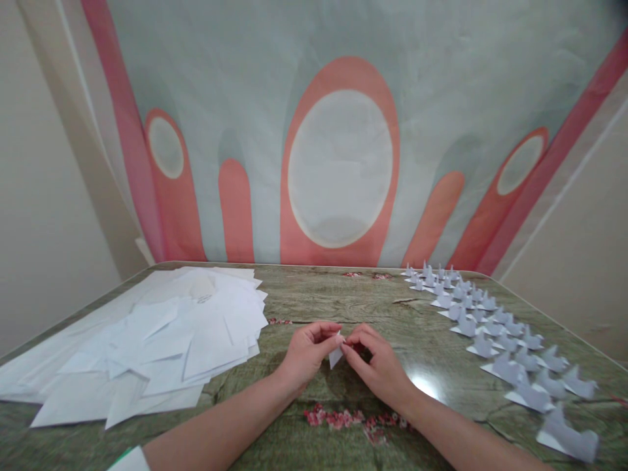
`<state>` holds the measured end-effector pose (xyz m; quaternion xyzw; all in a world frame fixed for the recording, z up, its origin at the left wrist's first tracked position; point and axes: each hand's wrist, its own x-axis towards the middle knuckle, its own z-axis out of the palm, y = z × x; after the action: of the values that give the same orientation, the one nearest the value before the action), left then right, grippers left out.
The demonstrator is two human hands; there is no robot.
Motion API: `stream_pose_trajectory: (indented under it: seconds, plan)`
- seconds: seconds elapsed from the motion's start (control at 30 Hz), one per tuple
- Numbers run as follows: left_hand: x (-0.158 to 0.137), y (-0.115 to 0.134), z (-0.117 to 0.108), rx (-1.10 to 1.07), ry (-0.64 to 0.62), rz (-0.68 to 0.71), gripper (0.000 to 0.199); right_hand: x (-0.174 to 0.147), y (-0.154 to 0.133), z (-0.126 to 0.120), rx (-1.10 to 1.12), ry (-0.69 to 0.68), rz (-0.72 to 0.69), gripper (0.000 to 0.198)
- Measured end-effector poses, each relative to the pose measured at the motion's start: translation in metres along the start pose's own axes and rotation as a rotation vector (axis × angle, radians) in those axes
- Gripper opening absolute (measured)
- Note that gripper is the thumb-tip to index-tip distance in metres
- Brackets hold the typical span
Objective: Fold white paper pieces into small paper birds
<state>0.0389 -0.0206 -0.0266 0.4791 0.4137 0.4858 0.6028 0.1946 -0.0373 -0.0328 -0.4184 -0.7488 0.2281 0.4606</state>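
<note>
A small folded piece of white paper (335,358) is pinched between my two hands over the middle of the table. My left hand (310,350) grips it from the left with thumb and fingers, and my right hand (375,360) has its thumb and fingertips closed at its right upper edge. Part of the paper is hidden behind the fingers, so its full shape does not show. One pointed end hangs down below the fingertips.
Loose white sheets (216,327) lie in a wide overlapping pile on the left. Rows of folded white paper figures (527,391) stand along the right side. The wood-patterned table (304,294) reaches a printed backdrop (432,98) at the back.
</note>
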Motion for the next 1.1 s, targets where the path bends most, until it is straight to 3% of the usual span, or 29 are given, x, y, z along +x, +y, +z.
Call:
stream_pose_trajectory:
  seconds: [0.27, 0.47, 1.1]
  plan:
    - [0.0013, -0.0038, -0.0007, 0.049, -0.038, 0.020, 0.043, 0.0024, 0.0024, -0.0025, 0.021, 0.044, 0.044, 0.016]
    - [0.0010, -0.0043, -0.0018, 0.213, -0.050, 0.102, 0.026, 0.0029, 0.0001, -0.0035, 0.029, 0.053, 0.035, 0.017]
    - [-0.0002, -0.0060, 0.0009, 0.117, -0.049, 0.038, 0.031, 0.0044, -0.0033, -0.0068, 0.107, 0.012, 0.062, 0.020]
